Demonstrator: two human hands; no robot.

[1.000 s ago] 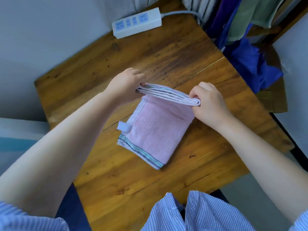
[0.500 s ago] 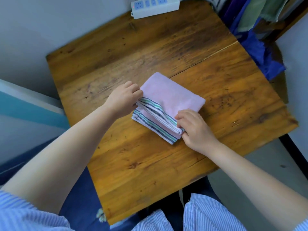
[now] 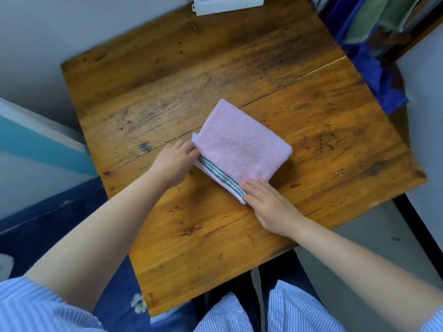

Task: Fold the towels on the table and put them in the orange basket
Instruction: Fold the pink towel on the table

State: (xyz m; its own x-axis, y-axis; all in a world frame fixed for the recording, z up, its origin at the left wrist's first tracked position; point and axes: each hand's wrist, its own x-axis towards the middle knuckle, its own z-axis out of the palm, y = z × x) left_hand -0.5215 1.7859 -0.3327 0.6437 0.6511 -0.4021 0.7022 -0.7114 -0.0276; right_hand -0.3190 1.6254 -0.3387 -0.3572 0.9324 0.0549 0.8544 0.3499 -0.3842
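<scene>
A pink towel (image 3: pixel 239 142) with a blue-and-green striped hem lies folded into a small rectangle in the middle of the wooden table (image 3: pixel 167 97). My left hand (image 3: pixel 175 161) is at the towel's left edge, its curled fingers pinching the layers there. My right hand (image 3: pixel 266 200) lies on the near striped corner with straight fingers pressing down on it. The orange basket is not in view.
A white power strip (image 3: pixel 227 3) lies at the table's far edge. Hanging clothes (image 3: pixel 374 25) and a blue cloth (image 3: pixel 386 92) crowd the table's far right side. A grey wall runs along the left.
The towel's far edge came over toward me, halving the towel. Both hands moved to its near side, and my right hand let go and flattened on the striped corner.
</scene>
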